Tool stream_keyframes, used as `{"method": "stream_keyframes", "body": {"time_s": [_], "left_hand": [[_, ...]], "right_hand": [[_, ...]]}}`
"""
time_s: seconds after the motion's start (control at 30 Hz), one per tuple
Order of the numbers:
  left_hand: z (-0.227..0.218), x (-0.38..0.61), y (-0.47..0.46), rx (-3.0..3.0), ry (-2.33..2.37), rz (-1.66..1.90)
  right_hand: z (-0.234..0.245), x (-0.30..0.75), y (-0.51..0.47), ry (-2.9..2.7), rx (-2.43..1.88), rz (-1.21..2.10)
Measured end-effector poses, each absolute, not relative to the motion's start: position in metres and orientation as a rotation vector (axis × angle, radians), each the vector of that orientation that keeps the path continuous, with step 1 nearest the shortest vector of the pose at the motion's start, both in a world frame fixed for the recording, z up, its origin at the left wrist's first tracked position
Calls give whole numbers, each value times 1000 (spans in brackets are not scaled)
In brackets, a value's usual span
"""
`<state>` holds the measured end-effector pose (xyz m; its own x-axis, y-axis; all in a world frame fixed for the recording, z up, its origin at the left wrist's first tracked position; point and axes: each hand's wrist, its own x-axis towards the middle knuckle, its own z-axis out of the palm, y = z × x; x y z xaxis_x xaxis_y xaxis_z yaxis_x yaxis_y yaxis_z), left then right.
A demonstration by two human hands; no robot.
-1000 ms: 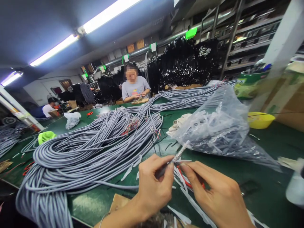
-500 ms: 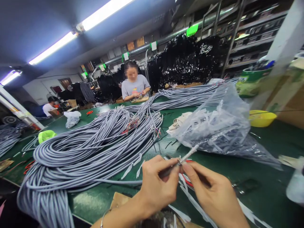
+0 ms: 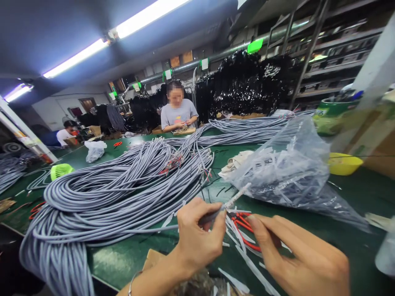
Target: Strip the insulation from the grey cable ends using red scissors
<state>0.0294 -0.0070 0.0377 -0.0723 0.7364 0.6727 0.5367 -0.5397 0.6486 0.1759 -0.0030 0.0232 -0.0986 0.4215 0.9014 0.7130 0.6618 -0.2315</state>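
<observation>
My left hand (image 3: 197, 238) pinches the end of a grey cable (image 3: 212, 216) whose stripped tip (image 3: 236, 197) shows silver braid and points up to the right. My right hand (image 3: 296, 255) is a little to the right of that tip, apart from it, thumb and fingers bent towards each other with nothing visible between them. Under my hands lie white paper strips (image 3: 243, 255) and red-handled scissors (image 3: 247, 230) on the green table (image 3: 339, 234).
A large coil of grey cables (image 3: 117, 193) fills the table's left and middle. A clear plastic bag (image 3: 290, 172) of scraps lies right, with a yellow bowl (image 3: 344, 163) behind it. A person (image 3: 178, 113) sits across the table; another sits at far left. A green basket (image 3: 61, 170) stands left.
My right hand has drawn back from the cable tip to the right and down. The left hand keeps its hold on the cable.
</observation>
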Motion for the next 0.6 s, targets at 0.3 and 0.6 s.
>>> {"method": "stream_keyframes", "body": {"time_s": [0.3,0.6], "left_hand": [[37,31,-10,2247,1371,1702],[32,34,-15,2432,1326,1626]], "right_hand": [[26,174,-4,-1748,-879,-326],[16,169,1,-1679,-959,164]]}}
